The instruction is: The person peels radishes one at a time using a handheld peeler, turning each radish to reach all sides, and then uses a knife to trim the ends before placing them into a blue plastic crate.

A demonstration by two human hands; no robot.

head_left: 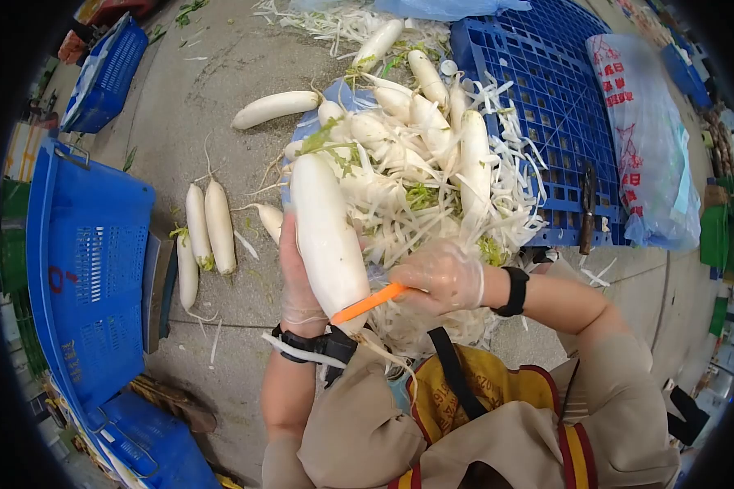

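Daikon radish (328, 232) is gripped in gloved left hand (295, 281) in front of the person (501, 440), gloved right hand (440, 277) clutching orange peeler (369, 303) at its near end, other daikons (475, 167) heaped among white peelings (440, 224) beyond.

Bright, diffuse light leaves soft shadows on the floor (167, 122); the radish (326, 228) gleams faintly; fisheye distortion bends the outer scene toward black, rounded edges.

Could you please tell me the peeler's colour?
The peeler looks orange, clearest in the head view.
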